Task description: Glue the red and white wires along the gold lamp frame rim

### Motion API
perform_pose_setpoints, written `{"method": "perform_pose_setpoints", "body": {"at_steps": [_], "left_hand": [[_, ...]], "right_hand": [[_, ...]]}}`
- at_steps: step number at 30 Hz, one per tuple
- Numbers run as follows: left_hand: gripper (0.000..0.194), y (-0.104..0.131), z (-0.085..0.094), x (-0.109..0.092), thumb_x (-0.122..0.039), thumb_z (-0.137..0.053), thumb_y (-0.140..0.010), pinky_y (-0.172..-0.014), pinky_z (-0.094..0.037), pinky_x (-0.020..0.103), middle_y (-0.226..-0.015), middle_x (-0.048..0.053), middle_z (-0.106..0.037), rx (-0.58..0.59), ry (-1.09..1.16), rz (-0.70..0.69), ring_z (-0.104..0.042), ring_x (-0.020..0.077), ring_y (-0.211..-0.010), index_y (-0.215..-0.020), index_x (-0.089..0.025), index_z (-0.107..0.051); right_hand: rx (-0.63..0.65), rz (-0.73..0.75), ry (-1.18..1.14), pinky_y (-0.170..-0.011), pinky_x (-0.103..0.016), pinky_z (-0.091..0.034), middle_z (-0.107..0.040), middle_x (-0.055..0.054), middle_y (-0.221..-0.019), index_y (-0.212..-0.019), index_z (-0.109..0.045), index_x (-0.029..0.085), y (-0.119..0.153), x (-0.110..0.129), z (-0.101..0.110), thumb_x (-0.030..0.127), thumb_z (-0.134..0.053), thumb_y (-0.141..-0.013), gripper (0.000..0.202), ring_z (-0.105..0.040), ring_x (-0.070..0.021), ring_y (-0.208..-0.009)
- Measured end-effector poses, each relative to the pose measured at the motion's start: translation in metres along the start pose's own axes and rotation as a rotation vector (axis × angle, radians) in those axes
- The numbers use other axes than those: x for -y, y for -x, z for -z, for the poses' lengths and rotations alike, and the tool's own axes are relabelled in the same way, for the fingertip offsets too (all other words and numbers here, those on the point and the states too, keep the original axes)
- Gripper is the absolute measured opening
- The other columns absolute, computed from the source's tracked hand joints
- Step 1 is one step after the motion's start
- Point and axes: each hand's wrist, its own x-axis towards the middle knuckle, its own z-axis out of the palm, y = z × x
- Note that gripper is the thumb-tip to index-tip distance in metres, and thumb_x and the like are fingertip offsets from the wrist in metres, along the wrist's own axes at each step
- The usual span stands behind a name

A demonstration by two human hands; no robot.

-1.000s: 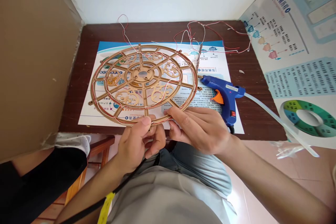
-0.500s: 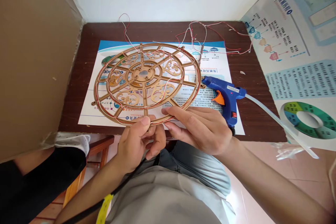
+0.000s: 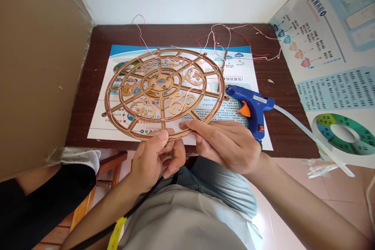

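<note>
A round, gold-brown openwork frame (image 3: 162, 111) with spokes and scroll ornaments lies over a printed sheet, its near rim reaching toward my body. Red and white thin wires (image 3: 187, 101) run along its rings. My left hand (image 3: 156, 160) is closed on the near rim, thumb on top beside a spoke end. Just right of it, my right hand (image 3: 227, 144) pinches the same rim with thumb and forefinger, at the wire laid along it. A blue glue gun (image 3: 254, 103) with an orange trigger lies right of the frame, its nozzle close to the rim.
Loose wire ends (image 3: 222, 39) spread over the back of the dark table (image 3: 287, 125). The printed sheet (image 3: 99, 125) lies under the frame. A cardboard panel (image 3: 41, 66) stands left, a printed board (image 3: 331, 70) right. A glue stick (image 3: 310, 134) juts from the gun. Another person's dark-clothed leg (image 3: 67, 191) shows lower left.
My right thumb has drawn in toward the forefinger and shifted slightly right along the rim. The frame has tilted very slightly; my left hand keeps its hold.
</note>
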Motion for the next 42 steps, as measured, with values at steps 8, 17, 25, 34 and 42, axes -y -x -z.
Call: {"method": "perform_pose_setpoints", "body": {"at_steps": [8,17,25,34,42], "left_hand": [[0.062,0.0,-0.001,0.002,-0.073,-0.059,-0.097,-0.039,-0.024,0.03,-0.044,-0.005,-0.04,-0.058,0.003,-0.029,-0.025,0.0107,-0.035,-0.062,-0.028,-0.033],[0.061,-0.001,0.001,0.0,-0.071,-0.059,-0.098,-0.037,-0.023,0.03,-0.043,-0.005,-0.04,-0.042,0.009,-0.023,-0.027,0.0101,-0.034,-0.061,-0.028,-0.036],[0.059,-0.002,0.0,-0.002,-0.069,-0.057,-0.1,-0.039,-0.021,0.03,-0.046,-0.005,-0.044,-0.022,0.017,-0.045,-0.031,0.0104,-0.036,-0.064,-0.028,-0.035],[0.062,-0.003,0.002,0.0,-0.071,-0.06,-0.1,-0.037,-0.023,0.028,-0.046,-0.005,-0.044,-0.001,0.045,-0.058,-0.03,0.0091,-0.034,-0.062,-0.026,-0.038],[0.06,-0.002,0.004,-0.001,-0.065,-0.059,-0.102,-0.037,-0.022,0.027,-0.047,-0.004,-0.045,0.022,0.054,-0.053,-0.033,0.0096,-0.036,-0.063,-0.027,-0.034]], "right_hand": [[-0.038,-0.098,0.02,-0.063,-0.028,-0.067,-0.089,-0.007,-0.094,-0.133,-0.072,0.014,-0.003,0.012,-0.006,0.025,-0.072,-0.11,0.025,-0.082,-0.0188,-0.068],[-0.054,-0.125,0.036,-0.064,-0.027,-0.064,-0.088,-0.007,-0.091,-0.127,-0.072,0.014,0.0,0.015,-0.007,0.022,-0.067,-0.113,0.017,-0.082,-0.0175,-0.066],[-0.072,-0.1,-0.008,-0.063,-0.026,-0.065,-0.087,-0.003,-0.087,-0.137,-0.071,0.016,-0.001,0.012,-0.006,0.016,-0.062,-0.114,0.025,-0.081,-0.0165,-0.068],[-0.069,-0.116,-0.012,-0.067,-0.03,-0.07,-0.09,-0.01,-0.099,-0.141,-0.068,0.011,-0.003,0.015,-0.008,0.024,-0.069,-0.113,0.031,-0.087,-0.0214,-0.08],[-0.076,-0.14,0.008,-0.074,-0.026,-0.07,-0.09,-0.008,-0.098,-0.139,-0.069,0.012,-0.002,0.017,-0.008,0.016,-0.064,-0.114,0.026,-0.086,-0.0177,-0.078]]}}
